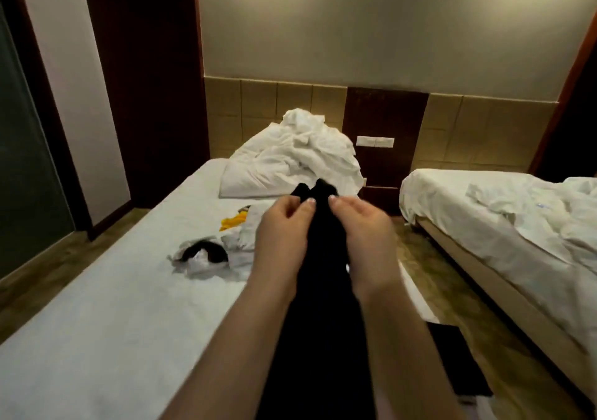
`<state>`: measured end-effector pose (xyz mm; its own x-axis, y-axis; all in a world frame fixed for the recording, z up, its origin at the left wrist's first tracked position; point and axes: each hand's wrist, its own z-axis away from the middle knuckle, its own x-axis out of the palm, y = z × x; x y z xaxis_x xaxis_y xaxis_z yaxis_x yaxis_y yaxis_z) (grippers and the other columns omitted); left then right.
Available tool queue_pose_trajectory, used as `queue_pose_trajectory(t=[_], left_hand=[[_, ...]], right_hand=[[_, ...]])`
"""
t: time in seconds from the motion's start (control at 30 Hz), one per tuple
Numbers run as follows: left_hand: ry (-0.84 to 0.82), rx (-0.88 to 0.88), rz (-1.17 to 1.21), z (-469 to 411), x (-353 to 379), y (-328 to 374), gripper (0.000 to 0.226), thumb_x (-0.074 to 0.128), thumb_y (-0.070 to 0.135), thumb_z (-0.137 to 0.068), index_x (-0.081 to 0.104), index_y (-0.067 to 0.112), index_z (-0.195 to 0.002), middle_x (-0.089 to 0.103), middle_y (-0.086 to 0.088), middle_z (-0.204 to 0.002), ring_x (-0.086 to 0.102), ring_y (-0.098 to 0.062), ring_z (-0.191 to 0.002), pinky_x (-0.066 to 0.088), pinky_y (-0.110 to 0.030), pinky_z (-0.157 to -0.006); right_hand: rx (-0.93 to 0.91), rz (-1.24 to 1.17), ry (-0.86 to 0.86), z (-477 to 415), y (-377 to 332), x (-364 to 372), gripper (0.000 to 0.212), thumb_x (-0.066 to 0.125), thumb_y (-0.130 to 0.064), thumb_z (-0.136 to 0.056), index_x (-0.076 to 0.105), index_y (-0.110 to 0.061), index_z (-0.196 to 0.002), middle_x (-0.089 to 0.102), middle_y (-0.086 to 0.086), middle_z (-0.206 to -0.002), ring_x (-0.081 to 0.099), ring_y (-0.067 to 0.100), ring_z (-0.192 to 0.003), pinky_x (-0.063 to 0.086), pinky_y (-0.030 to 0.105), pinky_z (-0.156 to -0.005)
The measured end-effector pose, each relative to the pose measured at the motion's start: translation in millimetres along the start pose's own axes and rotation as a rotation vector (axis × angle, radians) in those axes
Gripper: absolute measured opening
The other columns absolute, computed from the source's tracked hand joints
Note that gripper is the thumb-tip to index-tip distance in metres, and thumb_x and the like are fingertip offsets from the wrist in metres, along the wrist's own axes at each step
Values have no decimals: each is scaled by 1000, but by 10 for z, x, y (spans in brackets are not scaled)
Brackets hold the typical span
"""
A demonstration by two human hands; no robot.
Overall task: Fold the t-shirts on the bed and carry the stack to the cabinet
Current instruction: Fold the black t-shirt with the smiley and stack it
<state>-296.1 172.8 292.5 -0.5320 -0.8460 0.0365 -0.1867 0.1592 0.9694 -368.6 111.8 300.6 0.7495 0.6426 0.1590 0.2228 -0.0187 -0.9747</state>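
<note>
- Above the near bed [97, 316], the left hand [281, 229] and right hand [363, 225] hold up a black t-shirt [323, 306], the fingers [307, 205] of both pinching its top edge.
- It hangs between the forearms.
- Crumpled white garments [245, 238] and a yellow one [233, 221] lie on the sheet just left.

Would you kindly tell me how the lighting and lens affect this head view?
Head view: dim, warm light with bright patches on the wall; the wide lens tilts the wooden trim; the black shirt, gripped by the left hand and right hand, reads as a detail-free dark mass.
</note>
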Motion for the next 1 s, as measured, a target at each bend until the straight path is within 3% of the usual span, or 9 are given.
queue_pose_trajectory(t=[0.07,0.17,0.3,0.5,0.67,0.83,0.93,1.0], left_hand=[[48,23,-56,102,-2,-141,30,53,39,-74,63,12,-84,70,-5,-81,66,-26,-85,52,-49,-81],[66,43,-142,168,-67,-269,15,55,27,-89,63,14,-87,70,-4,-81,66,-22,-84,52,-48,-82],[65,12,-135,191,-142,-361,13,52,23,-92,62,16,-86,69,-1,-79,65,-21,-82,52,-43,-80],[45,11,-135,190,-164,-368,21,51,30,-93,60,14,-82,65,3,-71,60,-11,-71,49,-35,-74],[18,20,-127,180,-205,-355,47,61,52,-71,60,9,-91,66,-14,-89,64,-26,-84,51,-44,-79],[-62,-29,-111,101,-273,-368,26,60,35,-78,62,11,-88,67,-16,-91,62,-19,-80,51,-46,-81],[-123,-40,-80,55,-305,-383,11,54,15,-91,63,10,-91,68,-11,-87,63,-18,-81,51,-37,-76],[-200,-21,-66,14,-341,-350,10,52,12,-91,62,9,-88,63,-6,-78,60,-16,-76,48,-30,-69]], right_hand=[[-79,165,61,103,223,80,12,58,-21,-90,69,-15,-89,72,0,-79,68,13,-77,55,30,-75],[-166,340,109,169,354,106,8,58,-25,-90,66,-24,-90,70,-7,-76,65,5,-73,53,24,-72],[-289,487,80,267,450,148,8,56,-26,-91,62,-31,-92,66,-14,-72,63,-1,-73,47,12,-66],[-425,669,134,252,587,142,17,54,-31,-91,64,-30,-104,68,-9,-82,62,10,-76,48,26,-69],[-532,589,34,198,679,104,33,43,-20,-84,71,-21,-101,64,-7,-81,57,7,-76,45,19,-65],[-411,263,-36,94,697,25,26,62,-8,-85,70,-33,-88,65,-11,-91,62,5,-90,52,23,-76],[-409,284,-33,-57,698,-27,22,67,-15,-84,60,-36,-87,61,-10,-96,58,0,-94,51,24,-79],[-369,333,-67,-204,673,-54,22,69,-25,-83,54,-36,-93,57,-16,-102,52,-9,-97,44,16,-82]])
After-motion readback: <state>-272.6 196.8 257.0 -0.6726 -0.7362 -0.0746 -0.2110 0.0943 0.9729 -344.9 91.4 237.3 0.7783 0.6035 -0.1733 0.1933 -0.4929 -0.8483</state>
